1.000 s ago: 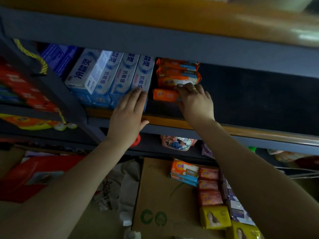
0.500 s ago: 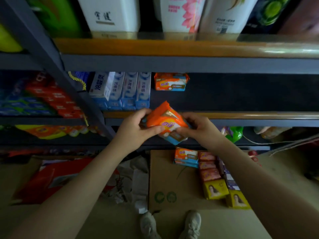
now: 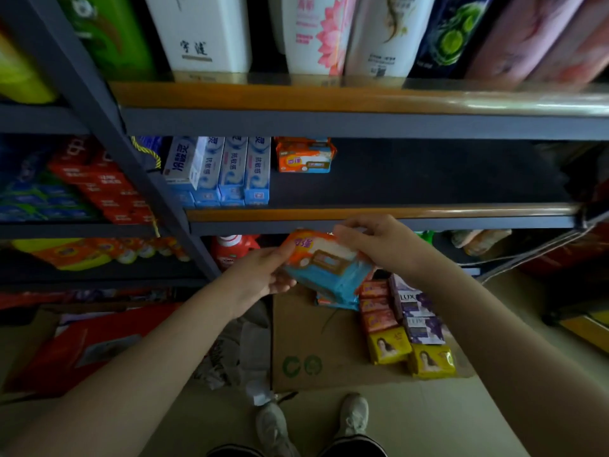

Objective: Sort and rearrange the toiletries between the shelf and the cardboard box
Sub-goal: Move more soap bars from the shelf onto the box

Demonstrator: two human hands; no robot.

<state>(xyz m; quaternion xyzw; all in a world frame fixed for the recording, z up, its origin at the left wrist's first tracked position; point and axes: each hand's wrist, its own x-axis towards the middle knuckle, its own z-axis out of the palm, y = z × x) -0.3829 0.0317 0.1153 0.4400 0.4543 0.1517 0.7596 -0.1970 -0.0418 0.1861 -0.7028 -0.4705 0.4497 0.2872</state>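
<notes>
An orange and blue soap pack (image 3: 324, 263) hangs in front of the middle shelf's edge (image 3: 379, 214), above the cardboard box (image 3: 306, 334). My left hand (image 3: 260, 275) grips its left end and my right hand (image 3: 375, 242) pinches its top right. More of the same soap packs (image 3: 304, 156) lie stacked on the middle shelf beside blue and white toothpaste boxes (image 3: 220, 169). On the cardboard lie an orange and blue pack (image 3: 336, 300), red soap bars (image 3: 377, 310), purple LUX boxes (image 3: 417, 313) and yellow soap bars (image 3: 412, 354).
Large shampoo bottles (image 3: 296, 31) line the top shelf. A grey upright post (image 3: 108, 127) separates a left bay with red boxes (image 3: 105, 183). A red detergent bottle (image 3: 232, 250) stands on the lower shelf. A red bag (image 3: 82, 344) and my shoes (image 3: 313, 420) are on the floor.
Both hands pulled a soap pack off the middle shelf and brought it down in front of the shelf edge. The pack has turned so its printed face shows.
</notes>
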